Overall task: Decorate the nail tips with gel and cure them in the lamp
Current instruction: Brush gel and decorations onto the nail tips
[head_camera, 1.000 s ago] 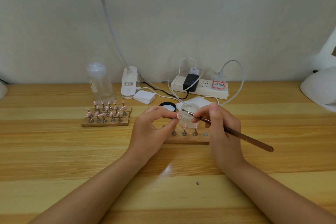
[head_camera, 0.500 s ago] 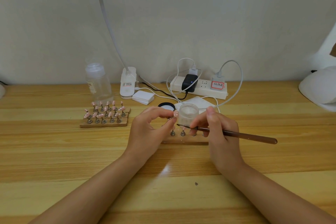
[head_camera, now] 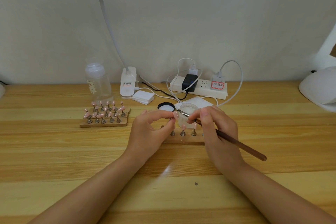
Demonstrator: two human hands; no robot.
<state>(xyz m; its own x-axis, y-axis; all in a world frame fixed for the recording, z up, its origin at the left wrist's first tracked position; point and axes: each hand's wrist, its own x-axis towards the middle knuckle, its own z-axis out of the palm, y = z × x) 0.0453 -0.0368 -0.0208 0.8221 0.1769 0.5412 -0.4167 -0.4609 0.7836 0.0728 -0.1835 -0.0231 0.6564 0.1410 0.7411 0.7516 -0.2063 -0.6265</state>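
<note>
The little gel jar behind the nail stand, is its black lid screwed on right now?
No. The gel jar stands open, and its black lid lies apart on the table just to the jar's left, inner side up.

A power strip (head_camera: 200, 90) lies at the back of the wooden desk (head_camera: 54, 151) by the wall, with a black adapter (head_camera: 189, 82) and white chargers plugged in. Left of it stand a clear bottle (head_camera: 98, 82) and a stack of white pads (head_camera: 143, 97).
</note>
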